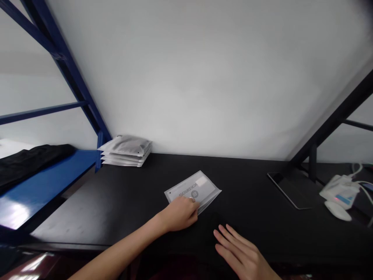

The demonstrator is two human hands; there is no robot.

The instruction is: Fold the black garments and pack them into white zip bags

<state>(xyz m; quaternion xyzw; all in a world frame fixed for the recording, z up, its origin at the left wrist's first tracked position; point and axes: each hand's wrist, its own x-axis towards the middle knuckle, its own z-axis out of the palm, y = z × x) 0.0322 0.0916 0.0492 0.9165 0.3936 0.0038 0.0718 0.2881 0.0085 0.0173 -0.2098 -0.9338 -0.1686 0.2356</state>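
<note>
A flat, frosted bag [204, 188] with grey printed lettering and a white label lies on the black table, turned at an angle. My left hand [181, 213], with a ring on one finger, is closed on the bag's near edge. To the right and nearer to me, my right hand [240, 251] is open with its fingers stretched out, apart from the bag and holding nothing. At the back left sits a stack of similar frosted bags [128, 149], the top one with something grey inside.
The black table [125, 194] meets a pale wall. A dark tablet-like device [288, 190] lies at the right, beside a white device with cables [340, 190] and a white mouse [338, 210]. Blue frame bars and dark cloth [35, 159] are at the left.
</note>
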